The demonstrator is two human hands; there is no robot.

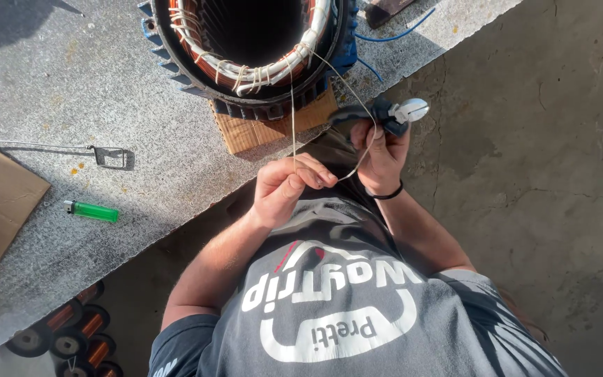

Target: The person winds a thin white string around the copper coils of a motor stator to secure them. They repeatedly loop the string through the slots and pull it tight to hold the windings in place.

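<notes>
string (293, 119), thin, pale, taut from stator (246, 49)

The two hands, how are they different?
The left hand pinches the pale cord with curled fingers; the right hand grips dark-handled cutters. The right hand wears a black wristband; the left wrist is bare. The left hand sits lower. Both touch the cord from the motor winding.

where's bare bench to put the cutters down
Bare granite bench lies left of the motor stator, above the wire hook. A smaller patch runs below the green lighter toward the bench edge. It is crowded by the stator, where the left hand and right hand pull cord.
</notes>
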